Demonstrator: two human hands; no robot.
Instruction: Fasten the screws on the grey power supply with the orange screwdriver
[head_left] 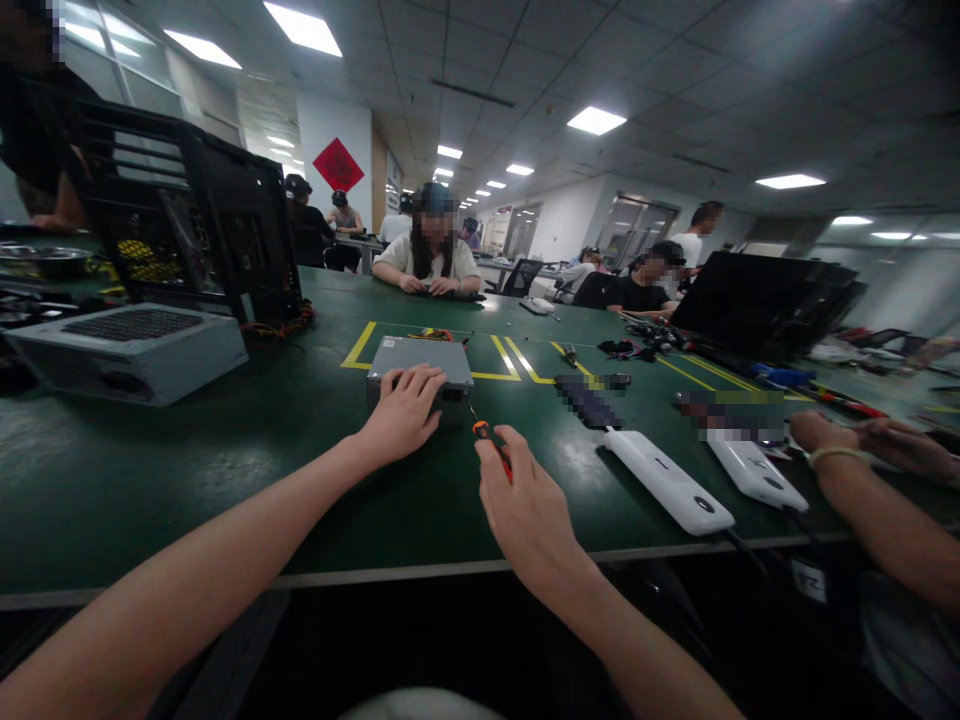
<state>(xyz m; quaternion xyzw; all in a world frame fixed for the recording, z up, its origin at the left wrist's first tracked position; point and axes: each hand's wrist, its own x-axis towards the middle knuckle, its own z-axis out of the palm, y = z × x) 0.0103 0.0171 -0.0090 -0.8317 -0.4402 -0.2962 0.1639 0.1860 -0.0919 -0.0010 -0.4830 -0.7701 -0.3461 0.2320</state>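
On a green tabletop (247, 440), the left hand (405, 405), fingers parted, seemingly steadies a gray metal box (424, 352); the right hand (521, 495) clamps an orange-and-black screwdriver (481, 430).

Electronics workshop, probably (computer case (264, 235)).

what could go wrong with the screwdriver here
The screwdriver in the right hand points toward a corner of the grey metal box; it could slip and scratch the casing. The left hand rests on the box nearby, so a slip might catch it.
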